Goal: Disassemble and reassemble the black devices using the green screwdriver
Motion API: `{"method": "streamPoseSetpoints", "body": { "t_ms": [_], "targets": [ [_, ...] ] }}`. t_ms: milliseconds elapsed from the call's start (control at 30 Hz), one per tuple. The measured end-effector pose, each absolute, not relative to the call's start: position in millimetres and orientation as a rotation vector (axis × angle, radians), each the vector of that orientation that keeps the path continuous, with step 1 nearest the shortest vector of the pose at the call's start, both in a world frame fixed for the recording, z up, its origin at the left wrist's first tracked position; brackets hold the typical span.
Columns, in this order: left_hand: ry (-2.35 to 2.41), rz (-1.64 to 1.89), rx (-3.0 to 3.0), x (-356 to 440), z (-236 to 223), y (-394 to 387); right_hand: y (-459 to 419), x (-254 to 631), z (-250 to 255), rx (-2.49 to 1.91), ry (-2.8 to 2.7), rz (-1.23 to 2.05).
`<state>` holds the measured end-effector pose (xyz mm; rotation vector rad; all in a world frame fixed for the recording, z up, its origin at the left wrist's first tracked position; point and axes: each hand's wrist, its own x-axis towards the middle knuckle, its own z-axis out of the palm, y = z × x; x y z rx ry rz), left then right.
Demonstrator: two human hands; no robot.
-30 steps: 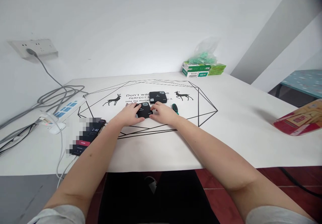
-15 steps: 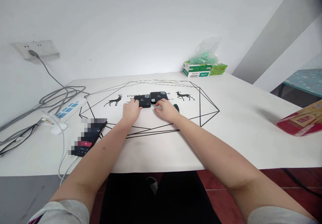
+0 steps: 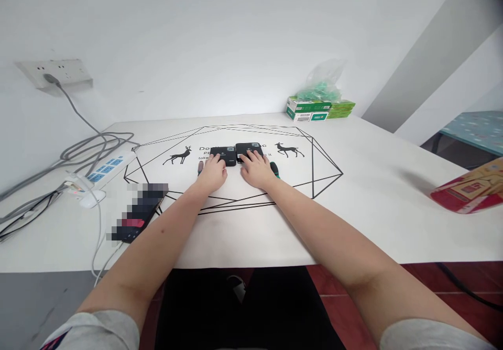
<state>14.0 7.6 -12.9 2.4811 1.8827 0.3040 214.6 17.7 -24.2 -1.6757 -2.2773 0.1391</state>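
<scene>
Two flat black square boxes with pale labels lie side by side on the white table mat. My left hand is open, its fingertips resting on the near edge of the left black box. On the right black box lie the spread fingers of my right hand. A green-and-black object sticks out beside my right hand, mostly hidden by it. Next to my left hand shows the end of a brownish object; I cannot tell whether the two pieces belong together.
At left are a phone, a power strip, a white mouse and coiled grey cables. Green-and-white boxes with a plastic bag stand by the wall. A red-and-yellow package lies at right.
My left hand has drawn slightly nearer and right, uncovering the brownish end. My right hand's fingers have stretched forward onto the right box.
</scene>
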Motion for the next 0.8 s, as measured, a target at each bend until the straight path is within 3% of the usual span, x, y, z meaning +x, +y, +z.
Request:
{"method": "streamPoseSetpoints", "body": {
  "t_ms": [600, 800],
  "targets": [
    [2.013, 0.207, 2.349, 12, -25, 23, 17, 211, -25, -1.722, -2.261, 0.19],
    [2.047, 0.24, 2.397, 15, -22, 15, 32, 206, -9, -1.776, -2.412, 0.047]
  ]
}}
